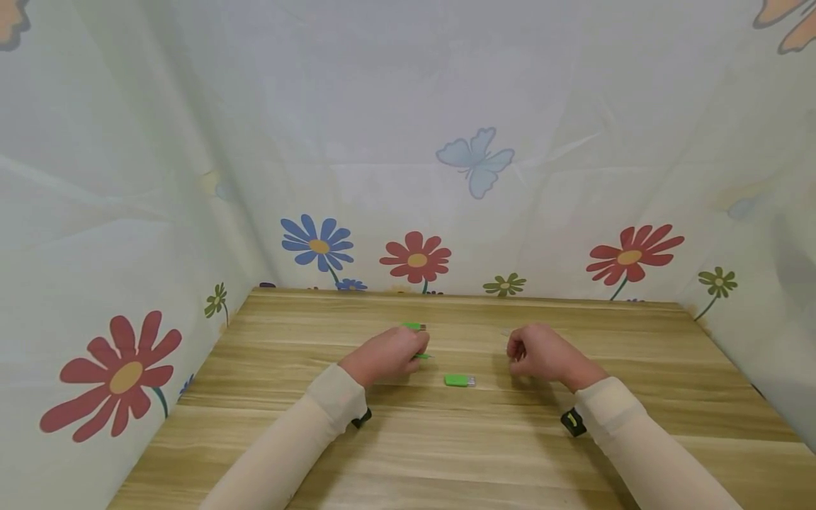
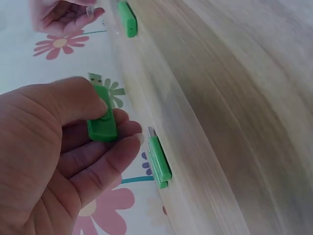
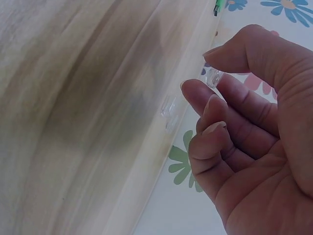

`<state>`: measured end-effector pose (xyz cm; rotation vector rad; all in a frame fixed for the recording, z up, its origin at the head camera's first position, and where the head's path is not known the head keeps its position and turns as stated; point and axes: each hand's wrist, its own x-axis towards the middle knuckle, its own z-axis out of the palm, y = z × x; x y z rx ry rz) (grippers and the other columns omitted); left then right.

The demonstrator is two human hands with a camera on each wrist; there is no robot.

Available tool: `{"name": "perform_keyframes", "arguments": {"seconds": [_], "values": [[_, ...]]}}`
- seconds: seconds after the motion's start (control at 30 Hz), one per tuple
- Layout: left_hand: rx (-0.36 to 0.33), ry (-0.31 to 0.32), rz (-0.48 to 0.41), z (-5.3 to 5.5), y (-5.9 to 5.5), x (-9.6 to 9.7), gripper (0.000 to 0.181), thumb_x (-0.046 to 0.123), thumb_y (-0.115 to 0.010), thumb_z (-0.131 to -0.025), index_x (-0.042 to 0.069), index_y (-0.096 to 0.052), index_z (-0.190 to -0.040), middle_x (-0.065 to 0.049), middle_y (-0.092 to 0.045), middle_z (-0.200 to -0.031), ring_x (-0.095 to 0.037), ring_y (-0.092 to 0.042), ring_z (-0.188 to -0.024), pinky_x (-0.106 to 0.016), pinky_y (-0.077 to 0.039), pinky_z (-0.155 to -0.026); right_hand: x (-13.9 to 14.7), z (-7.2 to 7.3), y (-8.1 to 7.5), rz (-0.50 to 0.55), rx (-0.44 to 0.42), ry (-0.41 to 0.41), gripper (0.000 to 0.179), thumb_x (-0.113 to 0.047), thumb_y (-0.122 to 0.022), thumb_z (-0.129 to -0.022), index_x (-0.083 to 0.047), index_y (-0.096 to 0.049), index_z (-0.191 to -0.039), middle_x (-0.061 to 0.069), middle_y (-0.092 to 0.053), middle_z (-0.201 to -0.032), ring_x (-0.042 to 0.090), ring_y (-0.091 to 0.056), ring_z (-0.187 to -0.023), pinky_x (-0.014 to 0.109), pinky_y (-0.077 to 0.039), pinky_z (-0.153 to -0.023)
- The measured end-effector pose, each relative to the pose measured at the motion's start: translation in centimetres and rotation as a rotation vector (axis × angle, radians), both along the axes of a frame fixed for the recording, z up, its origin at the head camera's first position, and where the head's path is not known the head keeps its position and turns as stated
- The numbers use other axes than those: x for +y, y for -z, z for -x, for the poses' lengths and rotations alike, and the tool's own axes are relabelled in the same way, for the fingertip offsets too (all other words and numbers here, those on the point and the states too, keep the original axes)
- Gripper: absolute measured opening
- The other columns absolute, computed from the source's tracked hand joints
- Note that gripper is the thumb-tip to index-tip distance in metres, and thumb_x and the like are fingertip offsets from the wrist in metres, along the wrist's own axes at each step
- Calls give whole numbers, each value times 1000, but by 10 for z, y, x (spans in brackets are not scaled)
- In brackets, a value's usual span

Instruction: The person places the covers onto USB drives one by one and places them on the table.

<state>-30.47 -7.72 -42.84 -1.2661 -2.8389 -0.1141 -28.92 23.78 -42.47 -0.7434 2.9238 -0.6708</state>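
Note:
My left hand (image 1: 389, 354) pinches a green USB stick (image 2: 101, 117) between thumb and fingers, its metal plug pointing away from the palm in the left wrist view. In my right hand (image 1: 548, 352), a small clear plastic cap (image 3: 212, 77) sits between the thumb and fingertips. A second clear cap (image 3: 169, 112) lies on the table just beyond the right fingers. Another green USB stick (image 1: 456, 380) lies between the two hands, nearer to me. Beyond the left hand, more green (image 1: 414, 326) shows, where the left wrist view has two USB sticks (image 2: 159, 159) overlapping.
The hands are over a wood-grain table (image 1: 446, 453). A white curtain (image 1: 382, 142) printed with flowers and butterflies hangs behind it and along both sides. Each wrist carries a small black camera (image 1: 573, 422) below the sleeve cuff.

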Motion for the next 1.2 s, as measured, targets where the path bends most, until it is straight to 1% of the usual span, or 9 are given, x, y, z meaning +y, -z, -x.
{"name": "perform_keyframes", "arguments": {"seconds": [0.27,0.43,0.53,0.7,0.87,0.93,1.03,1.1,1.2], "values": [[-29,-39,-28,-1,4,-3,18,20,-70,-98,13,-59,-86,6,-51,-70,-9,-47,-67,-21,-42,-66,-2,-1,-1,-2,6,-13,12,-2,-75,-74,-11,-66,-77,-5,-61,-71,8,-52,-64,25,-46,-60],[-26,-38,-21,-2,3,-4,12,18,-65,-101,12,-55,-99,4,-56,-75,-9,-52,-67,-20,-47,-65,-4,-1,-2,-13,8,-12,12,-3,-76,-74,-11,-67,-78,-5,-61,-71,8,-52,-64,25,-46,-60],[-25,-46,-11,-3,3,-4,13,18,-63,-102,11,-53,-104,2,-57,-78,-9,-54,-69,-21,-50,-67,-6,-2,-3,-16,5,-8,12,-4,-76,-75,-10,-67,-78,-5,-61,-72,9,-52,-64,25,-46,-59],[-29,-49,-20,-4,2,-5,16,19,-68,-100,13,-53,-101,3,-58,-78,-9,-55,-72,-21,-49,-69,-7,-3,-4,-20,6,-6,13,-4,-77,-75,-11,-67,-79,-5,-61,-72,9,-53,-65,25,-47,-60],[-69,-79,-69,-5,2,-5,22,19,-74,-95,16,-53,-93,6,-55,-75,-10,-52,-71,-21,-44,-67,-9,-4,-5,-21,7,-4,12,-4,-76,-74,-11,-67,-79,-5,-62,-73,9,-53,-66,25,-47,-61],[-80,-92,-91,-5,3,-5,23,20,-76,-93,17,-54,-92,6,-56,-76,-10,-52,-72,-21,-45,-68,-10,-4,-6,-19,10,-8,11,-4,-75,-75,-11,-67,-79,-5,-62,-73,9,-53,-66,26,-47,-61],[-85,-94,-120,-4,5,-5,15,17,-76,-93,15,-63,-101,5,-67,-88,-9,-58,-80,-23,-52,-77,-12,-5,-8,-20,24,-19,11,-4,-75,-74,-11,-67,-79,-6,-62,-73,8,-53,-66,25,-47,-61],[-85,-87,-132,-3,6,-6,20,15,-76,-93,13,-69,-112,3,-73,-103,-9,-65,-91,-26,-56,-87,-13,-6,-10,-17,30,-25,12,-3,-75,-74,-11,-67,-79,-5,-62,-73,8,-53,-66,25,-47,-62],[-79,-68,-139,-3,6,-5,29,12,-75,-93,12,-72,-122,0,-74,-119,-12,-69,-106,-32,-55,-97,-15,-7,-12,-9,39,-33,12,-3,-75,-75,-11,-68,-79,-5,-63,-73,7,-53,-67,25,-47,-62]]}}
